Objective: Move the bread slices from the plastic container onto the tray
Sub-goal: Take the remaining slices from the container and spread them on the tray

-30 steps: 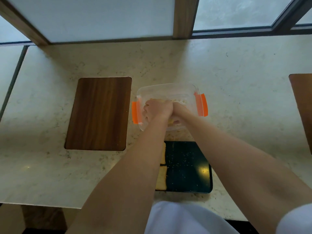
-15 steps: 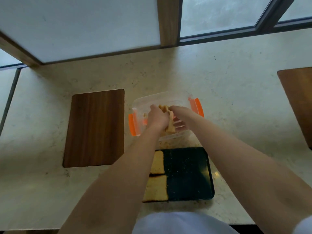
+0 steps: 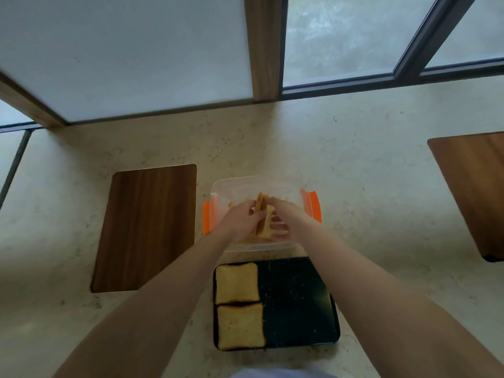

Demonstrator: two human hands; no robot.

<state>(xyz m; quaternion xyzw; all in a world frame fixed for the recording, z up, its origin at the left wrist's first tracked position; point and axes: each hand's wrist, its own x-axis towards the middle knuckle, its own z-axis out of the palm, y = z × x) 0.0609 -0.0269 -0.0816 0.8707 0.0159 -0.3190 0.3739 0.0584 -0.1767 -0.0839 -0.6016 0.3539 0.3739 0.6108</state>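
Observation:
A clear plastic container point(image 3: 231, 184) with orange clips sits on the counter just beyond a black tray point(image 3: 297, 301). Two toasted bread slices point(image 3: 237, 285) lie on the tray's left side, one behind the other. Over the container, my left hand point(image 3: 237, 219) grips one upright bread slice point(image 3: 260, 205). My right hand point(image 3: 283, 216) holds a second slice point(image 3: 266, 227) standing on edge beside it. The two held slices touch near the top. Whatever remains in the container is hidden by my hands.
A dark wooden board point(image 3: 147, 227) lies left of the container. Another wooden board point(image 3: 474, 192) is at the right edge. A window frame and wall run along the back of the pale stone counter point(image 3: 354, 159).
Both hands have risen out of the container with bread slices held on edge. The view has tilted, so the tray and its two slices show more fully.

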